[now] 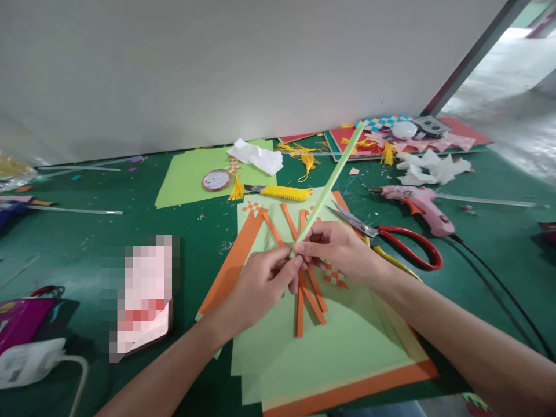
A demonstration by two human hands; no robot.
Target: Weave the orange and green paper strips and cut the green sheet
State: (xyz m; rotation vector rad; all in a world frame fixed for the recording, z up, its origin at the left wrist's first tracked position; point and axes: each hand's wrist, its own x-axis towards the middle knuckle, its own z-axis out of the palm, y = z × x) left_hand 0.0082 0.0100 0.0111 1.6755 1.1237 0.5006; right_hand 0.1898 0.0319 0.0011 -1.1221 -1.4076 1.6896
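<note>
Both hands meet above a stack of light green paper. A light green paper strip slants up and to the right, pinched near its lower end by my right hand. My left hand closes its thumb and fingers at that same end; the fingers partly hide the strip there. Under the hands lie several loose orange paper strips. A small orange-and-green woven piece rests beneath my right hand. Another woven piece is at the stack's upper left, by a wide orange sheet.
Scissors with red and yellow handles and a pink glue gun lie right. A yellow utility knife, crumpled tissue and round tin sit behind. A phone and white charger are left. A grey panel stands behind.
</note>
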